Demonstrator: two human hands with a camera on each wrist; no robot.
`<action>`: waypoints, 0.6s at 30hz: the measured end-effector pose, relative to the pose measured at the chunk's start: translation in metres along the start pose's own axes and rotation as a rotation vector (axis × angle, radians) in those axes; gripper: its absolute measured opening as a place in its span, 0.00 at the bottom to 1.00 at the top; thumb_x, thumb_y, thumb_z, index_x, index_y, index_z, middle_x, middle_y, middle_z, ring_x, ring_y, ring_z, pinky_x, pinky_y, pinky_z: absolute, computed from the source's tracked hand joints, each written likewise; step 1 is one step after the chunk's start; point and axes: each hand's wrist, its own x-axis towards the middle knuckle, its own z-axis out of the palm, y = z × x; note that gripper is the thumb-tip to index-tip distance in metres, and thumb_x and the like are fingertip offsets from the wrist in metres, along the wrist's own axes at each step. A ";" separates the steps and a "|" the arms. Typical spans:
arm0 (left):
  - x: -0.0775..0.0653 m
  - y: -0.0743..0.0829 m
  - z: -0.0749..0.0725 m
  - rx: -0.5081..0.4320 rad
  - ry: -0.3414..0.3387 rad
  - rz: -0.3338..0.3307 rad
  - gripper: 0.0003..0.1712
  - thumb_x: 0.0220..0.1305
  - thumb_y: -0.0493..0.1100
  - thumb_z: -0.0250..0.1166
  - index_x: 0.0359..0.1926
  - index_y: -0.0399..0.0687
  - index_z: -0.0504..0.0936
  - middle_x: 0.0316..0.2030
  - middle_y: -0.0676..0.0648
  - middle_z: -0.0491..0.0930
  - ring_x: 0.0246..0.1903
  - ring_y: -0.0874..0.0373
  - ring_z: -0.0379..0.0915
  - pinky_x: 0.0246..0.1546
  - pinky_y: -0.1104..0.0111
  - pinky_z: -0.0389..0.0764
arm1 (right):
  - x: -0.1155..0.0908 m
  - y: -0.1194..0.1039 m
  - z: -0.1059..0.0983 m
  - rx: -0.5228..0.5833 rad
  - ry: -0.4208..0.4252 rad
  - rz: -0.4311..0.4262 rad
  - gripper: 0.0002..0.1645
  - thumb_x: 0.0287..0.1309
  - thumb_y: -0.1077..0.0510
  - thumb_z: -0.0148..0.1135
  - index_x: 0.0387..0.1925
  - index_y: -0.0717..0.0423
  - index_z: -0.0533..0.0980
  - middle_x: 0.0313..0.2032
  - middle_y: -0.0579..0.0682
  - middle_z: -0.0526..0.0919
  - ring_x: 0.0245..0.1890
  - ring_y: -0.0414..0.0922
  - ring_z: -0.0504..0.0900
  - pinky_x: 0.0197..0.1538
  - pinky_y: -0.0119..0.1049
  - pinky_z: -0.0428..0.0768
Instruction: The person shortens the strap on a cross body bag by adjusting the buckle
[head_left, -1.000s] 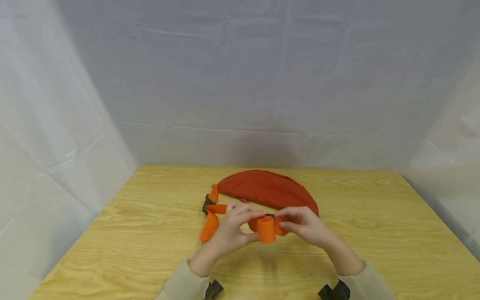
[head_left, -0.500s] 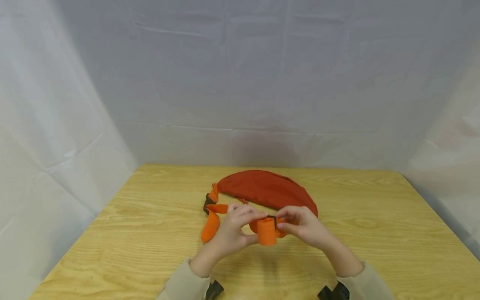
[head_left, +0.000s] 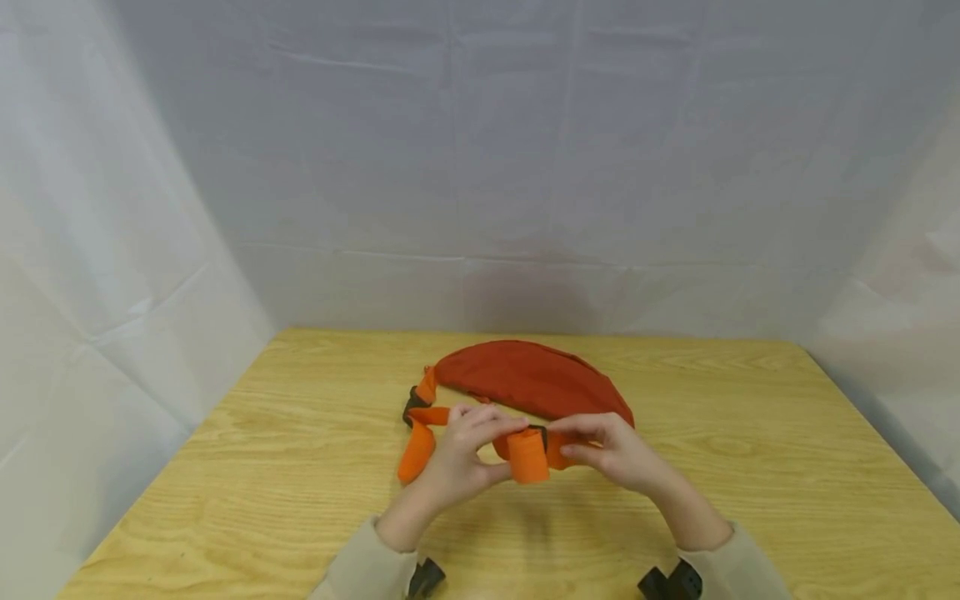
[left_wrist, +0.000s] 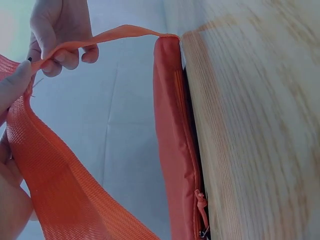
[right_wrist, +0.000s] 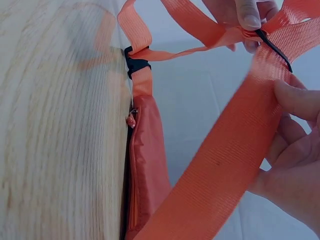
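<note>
A red waist bag (head_left: 536, 375) lies toward the back of the table, its orange strap (left_wrist: 55, 170) running forward to both hands. My left hand (head_left: 468, 454) pinches the strap at a black slider (right_wrist: 272, 49), where the webbing forms a short loop (head_left: 528, 457). Just right of the slider, my right hand (head_left: 613, 450) pinches the strap between thumb and fingers. Both hands hold this part above the table. A black buckle (right_wrist: 136, 62) joins the strap near the bag's left end. How the webbing passes through the slider is partly hidden by fingers.
The wooden table (head_left: 262, 467) carries the bag and a slack strap section (head_left: 417, 452) left of the left hand. A pale sheet (head_left: 510, 167) hangs behind the table, with more sheeting at both sides.
Both hands stay on the strap. The slider's dark frame came further into sight half a second ago and has since turned slightly. The loop has shifted a little left and up.
</note>
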 end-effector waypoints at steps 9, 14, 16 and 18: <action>0.001 0.001 0.002 0.016 0.010 0.039 0.29 0.34 0.37 0.75 0.44 0.43 0.79 0.35 0.52 0.77 0.33 0.64 0.70 0.37 0.61 0.55 | 0.000 -0.002 0.002 0.088 0.027 -0.001 0.16 0.55 0.67 0.54 0.44 0.76 0.72 0.38 0.66 0.77 0.33 0.40 0.79 0.33 0.38 0.77; 0.001 0.001 0.003 0.031 0.006 0.052 0.28 0.34 0.37 0.75 0.43 0.43 0.80 0.35 0.52 0.76 0.33 0.63 0.70 0.37 0.62 0.55 | 0.000 -0.003 0.003 0.080 0.035 0.005 0.15 0.55 0.66 0.55 0.43 0.74 0.72 0.36 0.65 0.78 0.32 0.41 0.79 0.32 0.39 0.77; 0.001 0.001 0.003 0.039 0.005 0.058 0.28 0.35 0.37 0.75 0.44 0.44 0.79 0.35 0.52 0.76 0.34 0.63 0.70 0.37 0.62 0.55 | 0.000 -0.003 0.003 0.075 0.042 0.018 0.15 0.55 0.66 0.55 0.43 0.73 0.72 0.35 0.64 0.78 0.31 0.41 0.79 0.32 0.39 0.77; 0.001 0.000 0.004 0.041 0.003 0.061 0.28 0.35 0.37 0.75 0.44 0.43 0.79 0.35 0.52 0.76 0.34 0.63 0.70 0.37 0.62 0.56 | 0.000 -0.004 0.004 0.080 0.046 0.037 0.14 0.55 0.66 0.55 0.43 0.73 0.72 0.34 0.63 0.78 0.30 0.42 0.79 0.32 0.41 0.77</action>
